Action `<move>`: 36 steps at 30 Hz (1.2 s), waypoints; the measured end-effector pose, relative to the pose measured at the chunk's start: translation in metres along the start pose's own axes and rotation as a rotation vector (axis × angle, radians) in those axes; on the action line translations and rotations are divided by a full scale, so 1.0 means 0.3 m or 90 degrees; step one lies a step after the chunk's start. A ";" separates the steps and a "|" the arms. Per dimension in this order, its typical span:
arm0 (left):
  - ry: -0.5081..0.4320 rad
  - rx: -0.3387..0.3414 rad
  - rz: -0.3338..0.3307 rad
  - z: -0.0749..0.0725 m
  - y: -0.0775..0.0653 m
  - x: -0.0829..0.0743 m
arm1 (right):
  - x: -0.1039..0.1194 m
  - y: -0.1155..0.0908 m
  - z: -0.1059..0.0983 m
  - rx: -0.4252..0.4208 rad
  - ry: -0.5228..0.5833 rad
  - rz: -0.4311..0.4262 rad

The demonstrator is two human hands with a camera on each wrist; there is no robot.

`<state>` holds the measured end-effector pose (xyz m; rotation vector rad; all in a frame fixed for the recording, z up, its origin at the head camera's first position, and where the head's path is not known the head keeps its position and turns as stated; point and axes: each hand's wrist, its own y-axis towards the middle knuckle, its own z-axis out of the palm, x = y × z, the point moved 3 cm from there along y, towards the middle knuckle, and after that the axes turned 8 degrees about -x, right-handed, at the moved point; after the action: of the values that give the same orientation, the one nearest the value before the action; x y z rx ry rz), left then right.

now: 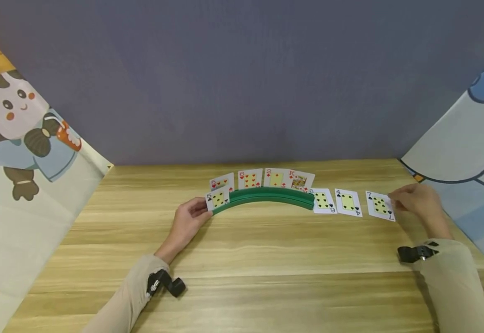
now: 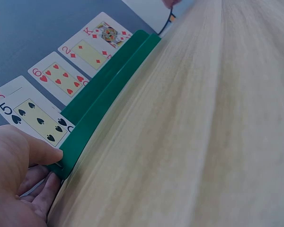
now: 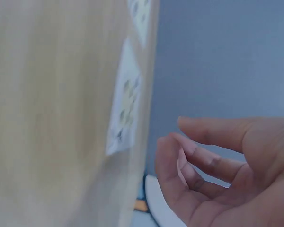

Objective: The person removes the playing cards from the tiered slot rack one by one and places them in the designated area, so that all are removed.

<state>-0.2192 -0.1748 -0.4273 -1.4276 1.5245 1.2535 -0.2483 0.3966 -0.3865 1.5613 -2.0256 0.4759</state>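
Note:
My left hand (image 1: 188,221) grips the left end of a curved green playing card holder (image 1: 266,195), its thumb beside the five of spades (image 2: 40,120) standing in the front slot. Behind it, in the back slot, stand the five of hearts (image 1: 221,181), six of hearts (image 1: 250,178), two of diamonds (image 1: 275,177) and king of diamonds (image 1: 300,180). My right hand (image 1: 422,206) hovers by the seven of spades (image 1: 380,206), fingers loosely bent, nothing between them. In the right wrist view a gap separates the fingers from that card.
Face up on the wooden table (image 1: 258,259), the six of spades (image 1: 324,200) and four of spades (image 1: 348,202) lie between the holder's right end and the seven. A dark blue-grey partition (image 1: 246,92) rises behind. Cartoon-printed panels flank both sides.

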 end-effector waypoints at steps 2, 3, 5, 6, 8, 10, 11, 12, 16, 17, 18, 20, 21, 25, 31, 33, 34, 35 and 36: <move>-0.005 -0.005 0.000 0.003 0.011 0.030 | 0.036 -0.006 0.001 -0.013 0.000 -0.031; -0.007 -0.007 0.001 0.004 0.012 0.037 | 0.056 -0.010 0.004 -0.018 0.003 -0.042; -0.007 -0.010 0.003 0.005 0.013 0.044 | 0.095 -0.019 0.011 -0.022 0.004 -0.056; -0.008 -0.011 0.003 0.006 0.014 0.046 | 0.115 -0.024 0.015 -0.024 0.008 -0.064; -0.012 -0.013 0.005 0.005 0.013 0.047 | 0.156 -0.032 0.026 -0.024 0.008 -0.081; -0.016 -0.010 0.006 0.005 0.012 0.045 | 0.196 -0.041 0.031 -0.026 -0.001 -0.098; -0.016 -0.009 0.007 0.006 0.012 0.044 | 0.215 -0.043 0.032 -0.025 -0.004 -0.106; -0.018 -0.009 0.006 0.006 0.012 0.042 | 0.236 -0.046 0.032 -0.025 -0.003 -0.114; -0.017 -0.009 0.008 0.007 0.013 0.040 | 0.320 -0.056 0.031 -0.033 0.012 -0.148; -0.017 -0.011 0.008 0.006 0.013 0.040 | 0.342 -0.060 0.031 -0.035 0.021 -0.155; -0.016 -0.013 0.007 0.005 0.013 0.040 | 0.364 -0.066 0.031 -0.045 0.023 -0.164; -0.015 -0.016 0.005 0.004 0.013 0.039 | 0.408 -0.081 0.024 -0.063 0.022 -0.181; -0.015 -0.016 0.005 0.003 0.013 0.038 | 0.431 -0.090 0.021 -0.075 0.017 -0.193; -0.014 -0.016 0.003 0.005 0.011 0.037 | 0.512 -0.133 0.020 -0.099 0.018 -0.228; -0.014 -0.016 0.007 0.007 0.011 0.037 | 0.609 -0.190 0.043 -0.090 0.043 -0.265; -0.013 -0.019 0.007 0.007 0.010 0.036 | 0.639 -0.208 0.057 -0.085 0.053 -0.284; -0.013 -0.021 0.007 0.007 0.010 0.036 | 0.653 -0.217 0.064 -0.082 0.059 -0.290; -0.014 -0.023 0.009 0.008 0.011 0.037 | 0.668 -0.225 0.071 -0.081 0.063 -0.299; -0.013 -0.025 0.012 0.010 0.013 0.038 | 0.683 -0.233 0.079 -0.079 0.068 -0.308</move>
<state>-0.2250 -0.1758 -0.4380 -1.4251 1.5097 1.3122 -0.2243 0.2056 -0.2844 1.8267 -1.4959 0.2334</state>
